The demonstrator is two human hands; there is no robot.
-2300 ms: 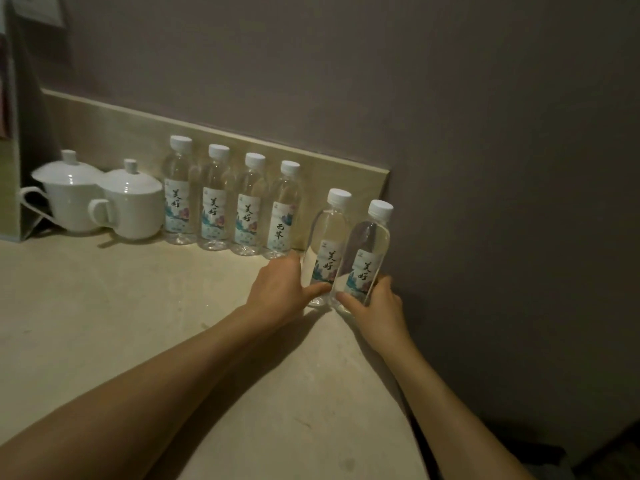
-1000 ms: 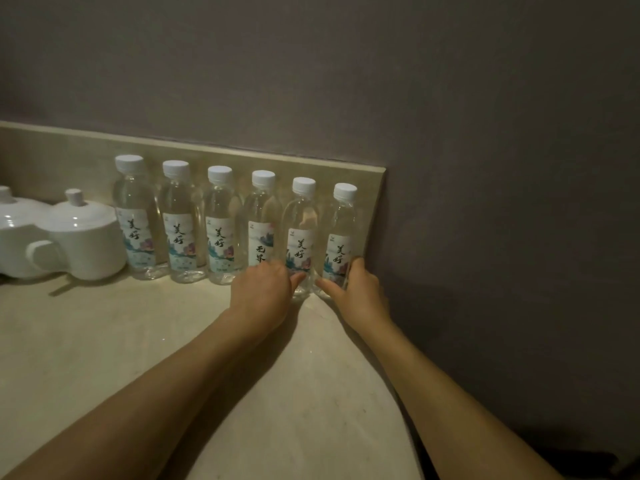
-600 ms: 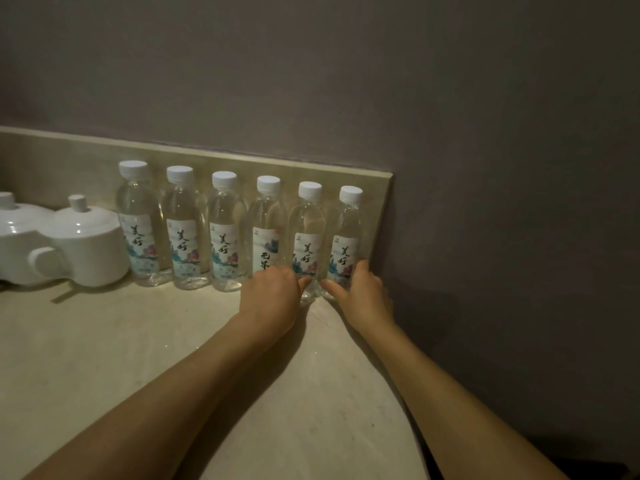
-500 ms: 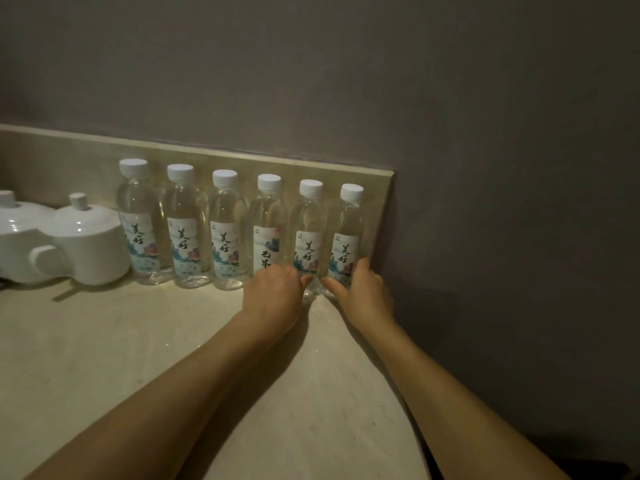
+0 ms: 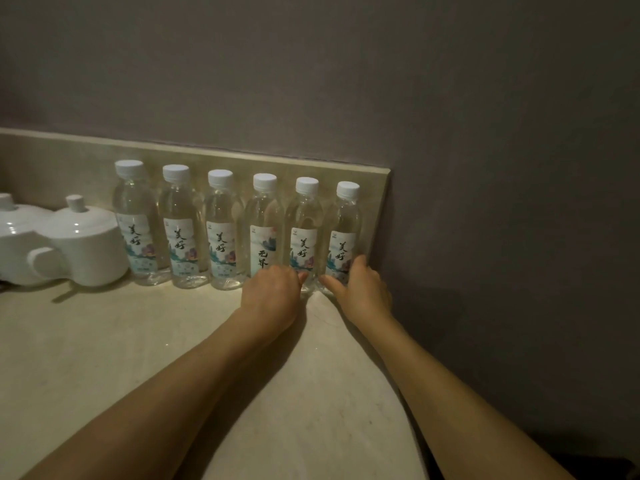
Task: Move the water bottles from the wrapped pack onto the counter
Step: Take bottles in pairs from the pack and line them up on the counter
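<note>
Several clear water bottles with white caps and printed labels stand upright in a row against the backsplash on the beige counter (image 5: pixel 104 341). My left hand (image 5: pixel 272 299) grips the base of the second bottle from the right (image 5: pixel 304 220). My right hand (image 5: pixel 362 292) grips the base of the rightmost bottle (image 5: pixel 344 220), which stands at the end of the backsplash. Both bottles rest on the counter in line with the others, such as the leftmost bottle (image 5: pixel 136 220). No wrapped pack is in view.
Two white lidded cups, one (image 5: pixel 86 247) with its handle toward me and another (image 5: pixel 14 237) at the left edge, stand left of the bottles. A grey wall rises behind. The counter's right edge (image 5: pixel 408 393) drops off beside my right arm.
Over the last two seconds both hands pushed the two right bottles back into the row against the backsplash. In the last half second nothing has visibly moved.
</note>
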